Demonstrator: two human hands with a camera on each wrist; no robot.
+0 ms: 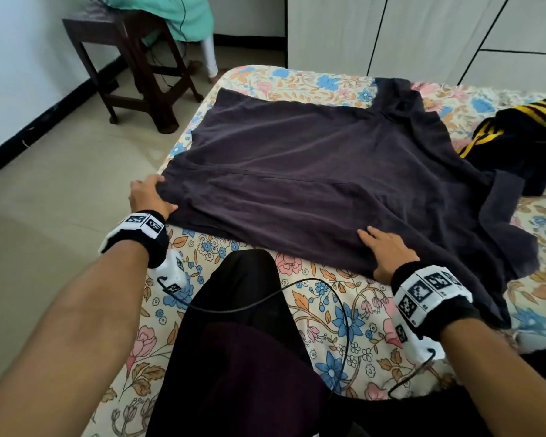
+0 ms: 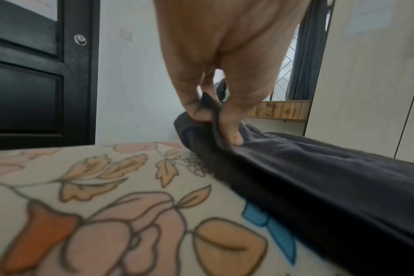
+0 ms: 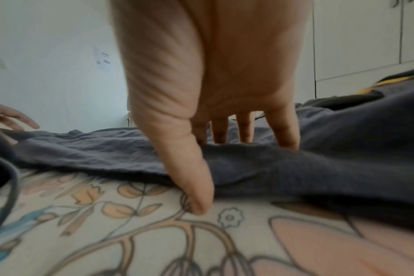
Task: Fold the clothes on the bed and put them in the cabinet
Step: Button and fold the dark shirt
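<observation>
A dark purple T-shirt (image 1: 312, 171) lies spread flat on the floral bed sheet (image 1: 328, 326). My left hand (image 1: 153, 190) is at the shirt's left edge. In the left wrist view the left hand (image 2: 215, 123) pinches a fold of the shirt (image 2: 319, 177) between thumb and fingers. My right hand (image 1: 382, 247) rests on the shirt's near edge. In the right wrist view its straight fingers (image 3: 284, 130) lie on top of the shirt (image 3: 331, 168), and the thumb (image 3: 196, 196) touches the sheet at the hem. White cabinet doors (image 1: 423, 33) stand beyond the bed.
A black garment with yellow stripes (image 1: 517, 137) lies crumpled at the right of the bed. My knee in black cloth (image 1: 243, 310) rests on the bed's near side, with a cable across it. A dark wooden stool (image 1: 133, 67) and a seated person in teal (image 1: 183, 14) are on the floor at left.
</observation>
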